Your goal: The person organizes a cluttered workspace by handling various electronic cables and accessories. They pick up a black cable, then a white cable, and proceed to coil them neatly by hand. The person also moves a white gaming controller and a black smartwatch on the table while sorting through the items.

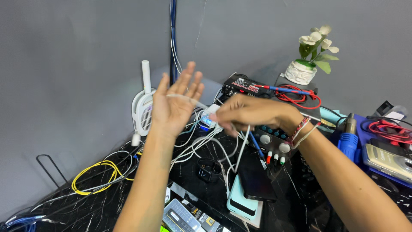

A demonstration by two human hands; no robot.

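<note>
Black cluttered table, white cable between hands.

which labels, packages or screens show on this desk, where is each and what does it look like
Black rectangular box with red-and-white label: back of desk, by the wall.
Dark-screened black phone: front centre, lying on a pale green case.
Small black square-screened watch: mid-desk, among white cables.
Dark printed flat packages: front edge.

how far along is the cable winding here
Done: about one loop of white cable lies across the open left hand. In hand: the right hand pinches the cable by a small white adapter. Left: several white strands hang loose to the black table.
</note>
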